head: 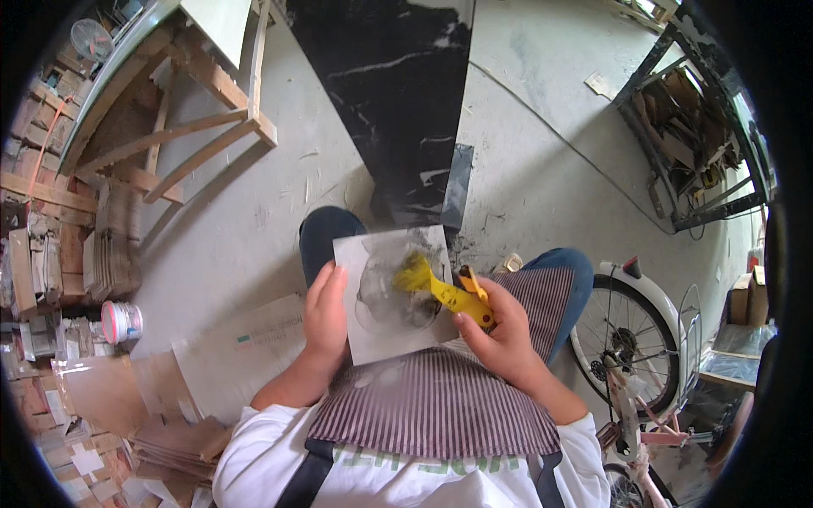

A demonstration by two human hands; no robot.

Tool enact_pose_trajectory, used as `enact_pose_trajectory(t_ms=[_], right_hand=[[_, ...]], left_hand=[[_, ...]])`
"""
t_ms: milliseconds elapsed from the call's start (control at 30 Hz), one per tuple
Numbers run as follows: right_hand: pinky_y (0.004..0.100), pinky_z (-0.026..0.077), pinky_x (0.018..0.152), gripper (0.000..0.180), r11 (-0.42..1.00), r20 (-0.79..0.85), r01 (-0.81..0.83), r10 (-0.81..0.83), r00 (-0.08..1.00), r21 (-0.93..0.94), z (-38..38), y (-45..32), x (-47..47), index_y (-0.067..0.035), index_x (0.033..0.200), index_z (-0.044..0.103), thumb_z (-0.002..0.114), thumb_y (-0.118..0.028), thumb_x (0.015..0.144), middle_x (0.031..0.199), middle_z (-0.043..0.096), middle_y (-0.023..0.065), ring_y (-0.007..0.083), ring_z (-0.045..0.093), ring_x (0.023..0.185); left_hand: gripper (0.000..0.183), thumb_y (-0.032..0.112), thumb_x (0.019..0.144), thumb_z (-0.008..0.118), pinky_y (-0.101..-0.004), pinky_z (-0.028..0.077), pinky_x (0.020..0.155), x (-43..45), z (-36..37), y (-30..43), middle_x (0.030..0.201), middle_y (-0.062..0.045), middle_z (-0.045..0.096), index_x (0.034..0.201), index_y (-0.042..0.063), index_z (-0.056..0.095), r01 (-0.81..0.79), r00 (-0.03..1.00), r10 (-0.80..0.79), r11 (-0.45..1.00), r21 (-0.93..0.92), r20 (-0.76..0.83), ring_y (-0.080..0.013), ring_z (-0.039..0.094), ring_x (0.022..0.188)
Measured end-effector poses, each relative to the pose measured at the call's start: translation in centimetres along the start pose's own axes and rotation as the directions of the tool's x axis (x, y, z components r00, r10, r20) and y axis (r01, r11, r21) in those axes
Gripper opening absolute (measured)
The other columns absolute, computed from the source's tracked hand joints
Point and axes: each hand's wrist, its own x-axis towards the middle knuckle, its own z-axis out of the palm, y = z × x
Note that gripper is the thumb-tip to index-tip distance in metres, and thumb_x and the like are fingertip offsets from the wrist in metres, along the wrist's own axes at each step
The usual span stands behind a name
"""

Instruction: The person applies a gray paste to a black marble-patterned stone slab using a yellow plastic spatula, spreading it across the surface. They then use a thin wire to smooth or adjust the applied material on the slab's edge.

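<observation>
My left hand (327, 314) grips the left edge of a pale square panel (375, 340), which is tilted above my lap and bears a round grey smudged area. In my right hand (502, 327) is a yellow tool (454, 298) with a broad end, perhaps a scraper; that end is blurred and lies over the panel's smudged part. An orange-yellow piece (473, 286) stands up beside the tool's handle at my fingers. A striped apron (438, 406) covers my lap below the panel.
A long black marble-patterned slab (400, 82) stretches away ahead, with dark specks on the floor near its close end. A wooden trestle (209, 127) stands at left, cardboard (248, 349) lies below it. A bicycle (629, 349) is close at right, beyond it a black-framed bin (686, 133) of scraps.
</observation>
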Motion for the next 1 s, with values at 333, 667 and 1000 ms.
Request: enact_pose_trajectory(t_ms=[333, 667, 1000], right_hand=[[0.0178, 0.04, 0.057, 0.029, 0.802, 0.29, -0.339, 0.216, 0.932, 0.492, -2.5, 0.3, 1.0, -0.001, 0.124, 0.048, 0.045, -0.023, 0.104, 0.081, 0.063, 0.003, 0.0036, 0.048, 0.061], [0.0208, 0.042, 0.076, 0.031, 0.697, -0.064, -0.001, 0.067, 0.996, 0.717, -2.5, 1.5, 2.5, -0.004, 0.13, 0.049, 0.049, -0.017, 0.101, 0.097, 0.059, 0.001, 0.0054, 0.05, 0.083], [0.0223, 0.046, 0.068, 0.023, 0.689, -0.018, -0.048, 0.088, 0.996, 0.723, -0.3, 3.2, 8.4, -0.004, 0.115, 0.055, 0.049, -0.023, 0.102, 0.09, 0.063, 0.0003, 0.0053, 0.053, 0.072]], left_hand=[[0.04, 0.023, 0.097, 0.04, -0.0336, 0.05, 0.089, 1.9, -2.1, 1.2, 0.116, -0.014, 0.063, 0.121, -0.004, 0.057, 0.066, 0.994, -0.066, 0.998, 0.0, 0.092, -0.0226, 0.063, 0.101], [0.05, 0.033, 0.096, 0.04, -0.0427, 0.047, 0.097, 4.4, -5.2, -0.9, 0.123, -0.018, 0.061, 0.128, -0.003, 0.053, 0.369, 0.924, -0.278, 0.829, -0.419, 0.262, -0.0313, 0.06, 0.11], [0.048, 0.032, 0.097, 0.038, -0.0441, 0.047, 0.099, 5.4, -5.9, 0.9, 0.121, -0.019, 0.063, 0.123, -0.004, 0.057, 0.188, 0.974, -0.133, 0.924, -0.333, 0.182, -0.0321, 0.061, 0.109]])
